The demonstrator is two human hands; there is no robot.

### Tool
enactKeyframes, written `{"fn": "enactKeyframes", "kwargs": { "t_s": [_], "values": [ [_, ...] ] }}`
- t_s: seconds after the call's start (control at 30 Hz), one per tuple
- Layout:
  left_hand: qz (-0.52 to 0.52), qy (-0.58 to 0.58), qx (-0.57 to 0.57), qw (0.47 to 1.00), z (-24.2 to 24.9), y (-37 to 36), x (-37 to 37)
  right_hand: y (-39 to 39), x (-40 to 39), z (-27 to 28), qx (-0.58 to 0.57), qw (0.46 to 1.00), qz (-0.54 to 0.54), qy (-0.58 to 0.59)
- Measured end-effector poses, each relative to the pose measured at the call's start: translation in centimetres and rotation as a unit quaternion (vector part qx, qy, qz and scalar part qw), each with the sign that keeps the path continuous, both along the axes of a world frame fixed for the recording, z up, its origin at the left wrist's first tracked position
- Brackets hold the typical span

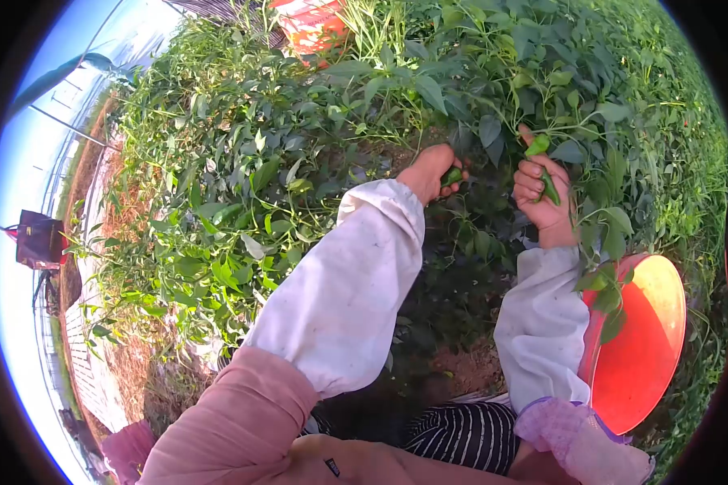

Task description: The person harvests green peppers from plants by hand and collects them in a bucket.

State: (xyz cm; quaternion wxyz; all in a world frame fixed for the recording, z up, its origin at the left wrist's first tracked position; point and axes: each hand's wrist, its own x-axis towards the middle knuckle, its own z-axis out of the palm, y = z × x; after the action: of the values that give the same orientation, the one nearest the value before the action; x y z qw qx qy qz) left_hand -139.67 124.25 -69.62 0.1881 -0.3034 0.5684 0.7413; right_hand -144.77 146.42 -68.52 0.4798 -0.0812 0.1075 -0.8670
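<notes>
Among the pepper plants (477, 97), my left hand (431, 172) is curled closed around a green pepper (451, 176), part of which shows between the fingers. To its right, my right hand (544, 187) has its fingers wrapped around green peppers. One pepper (551, 188) lies across the palm, and another (537, 145) shows by the raised thumb, close to a stem. Leaves hang just beside and above this hand. White sleeve covers reach to both wrists.
An orange-red bucket (641, 343) stands at the lower right, with leaves hanging over its rim. Another red-orange container (311, 26) is at the top among the plants. A dark bag (40, 240) hangs at the far left. Dense foliage surrounds both arms.
</notes>
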Motion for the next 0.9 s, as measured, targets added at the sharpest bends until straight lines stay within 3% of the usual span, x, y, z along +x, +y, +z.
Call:
{"fn": "enactKeyframes", "kwargs": {
  "t_s": [0.07,0.13,0.2,0.23,0.3,0.4,0.47,0.53,0.57,0.63,0.67,0.7,0.73,0.77,0.83,0.87,0.9],
  "values": [
    [0.017,0.001,0.008,1.0,0.4,-0.4,1.1,-0.4,0.3,0.3,0.093,0.995,-0.026,-0.014],
    [0.049,0.086,0.102,0.99,1.7,-1.0,2.5,-1.3,1.2,0.8,0.269,0.96,-0.065,0.036],
    [0.154,0.16,0.133,0.966,4.8,-0.5,5.4,-1.1,1.4,-0.9,0.298,0.942,-0.059,0.141],
    [0.152,0.16,0.135,0.966,5.2,-1.0,6.8,-1.5,2.3,-0.3,0.3,0.942,-0.061,0.141],
    [0.217,0.252,0.222,0.916,5.8,-1.9,9.6,-3.8,5.7,1.7,0.454,0.852,-0.022,0.261],
    [0.257,0.276,0.211,0.902,7.2,-0.1,14.1,-6.9,9.7,4.3,0.388,0.841,0.011,0.377],
    [0.288,0.292,0.158,0.898,7.2,1.1,16.2,-8.3,11.5,5.2,0.304,0.862,-0.011,0.407],
    [0.312,0.321,0.137,0.884,8.5,1.8,17.6,-9.0,12.2,6.5,0.431,0.755,-0.004,0.494],
    [0.317,0.323,0.148,0.879,8.9,2.1,18.2,-9.3,13.6,6.5,0.396,0.779,-0.068,0.481],
    [0.332,0.326,0.152,0.872,10.0,3.2,19.0,-8.6,15.0,7.2,0.448,0.682,-0.107,0.568],
    [0.318,0.344,0.139,0.872,9.7,3.5,19.3,-8.1,15.3,9.7,0.451,0.62,-0.075,0.638],
    [0.285,0.359,0.18,0.87,10.1,3.7,19.9,-7.8,17.1,12.3,0.451,0.642,-0.107,0.61],
    [0.247,0.368,0.223,0.868,11.1,3.9,20.6,-6.5,17.0,12.8,0.481,0.581,-0.098,0.65],
    [0.222,0.365,0.222,0.876,12.1,4.3,21.3,-5.9,18.3,14.6,0.474,0.647,-0.09,0.591],
    [0.162,0.366,0.203,0.894,13.4,4.7,22.8,-3.0,19.8,17.0,0.502,0.706,-0.09,0.492],
    [0.129,0.379,0.189,0.897,13.7,4.3,23.4,-0.8,19.9,17.9,0.507,0.674,-0.134,0.521],
    [0.146,0.386,0.185,0.892,13.8,3.4,24.1,0.6,20.5,19.3,0.521,0.685,-0.181,0.477]
  ]
}}
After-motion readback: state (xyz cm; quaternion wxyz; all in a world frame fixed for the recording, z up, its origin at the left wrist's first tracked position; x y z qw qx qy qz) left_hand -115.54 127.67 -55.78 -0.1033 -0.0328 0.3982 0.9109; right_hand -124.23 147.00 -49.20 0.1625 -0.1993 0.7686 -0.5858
